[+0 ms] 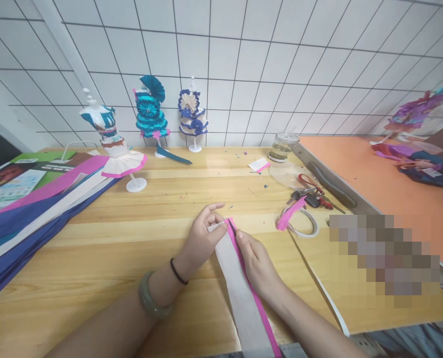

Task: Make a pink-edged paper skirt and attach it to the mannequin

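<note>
A long white crepe paper strip (239,298) with a pink border (256,298) runs from the table's front edge up to my hands. My left hand (203,236) pinches its far end between thumb and finger, the other fingers partly raised. On the pink border side, my right hand (256,261) is closed round a thin dark pointed tool (232,227). Only the tool's tip shows, against the pink edge close to my left thumb; the rest is hidden in my right hand, so its exact kind is unclear.
A tape roll (306,223) with a pink paper scrap, keys (310,198) and a glass cup (281,147) are on the right. Paper-dressed mannequins (152,117) stand at the back. Coloured paper strips (49,223) lie left. Part of the right side is pixelated.
</note>
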`<state>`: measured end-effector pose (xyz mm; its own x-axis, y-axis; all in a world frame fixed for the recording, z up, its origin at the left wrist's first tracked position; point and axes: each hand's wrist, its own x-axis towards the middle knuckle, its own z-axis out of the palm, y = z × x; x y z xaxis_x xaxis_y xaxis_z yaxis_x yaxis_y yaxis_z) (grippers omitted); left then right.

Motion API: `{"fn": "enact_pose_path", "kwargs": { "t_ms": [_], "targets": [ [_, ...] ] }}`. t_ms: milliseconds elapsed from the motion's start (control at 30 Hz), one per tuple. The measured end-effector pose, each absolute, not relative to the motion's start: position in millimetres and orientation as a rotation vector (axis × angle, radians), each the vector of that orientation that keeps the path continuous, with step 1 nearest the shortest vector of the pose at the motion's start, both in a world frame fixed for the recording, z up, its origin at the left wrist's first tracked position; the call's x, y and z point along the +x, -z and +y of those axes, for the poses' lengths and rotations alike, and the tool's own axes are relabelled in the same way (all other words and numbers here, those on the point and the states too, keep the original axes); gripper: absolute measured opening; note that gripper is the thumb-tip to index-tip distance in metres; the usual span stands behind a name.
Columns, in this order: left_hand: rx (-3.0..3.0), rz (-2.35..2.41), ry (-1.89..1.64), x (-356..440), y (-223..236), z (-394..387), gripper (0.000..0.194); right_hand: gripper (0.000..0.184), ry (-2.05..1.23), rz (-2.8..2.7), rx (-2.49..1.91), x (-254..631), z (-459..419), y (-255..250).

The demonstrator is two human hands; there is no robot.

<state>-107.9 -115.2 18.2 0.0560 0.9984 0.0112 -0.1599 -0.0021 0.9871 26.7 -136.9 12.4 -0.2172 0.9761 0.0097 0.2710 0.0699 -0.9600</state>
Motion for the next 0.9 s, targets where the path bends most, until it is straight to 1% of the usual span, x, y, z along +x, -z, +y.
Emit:
{"fn": "enact_pose_path", "kwargs": {
  "t_ms": [733,900],
  "targets": [
    [1.09,1.008,-1.236,-107.4,-18.8,-116.3,0.043,0.04,-1.189,-1.611,-1.308,25.5,-135.4,-10.8],
    [1.045,1.007,-1.233,-108.1,-19.7,-115.4,0.045,0.039,-1.217,-1.522,-1.265,26.0,-134.3,-13.8]
  ]
}}
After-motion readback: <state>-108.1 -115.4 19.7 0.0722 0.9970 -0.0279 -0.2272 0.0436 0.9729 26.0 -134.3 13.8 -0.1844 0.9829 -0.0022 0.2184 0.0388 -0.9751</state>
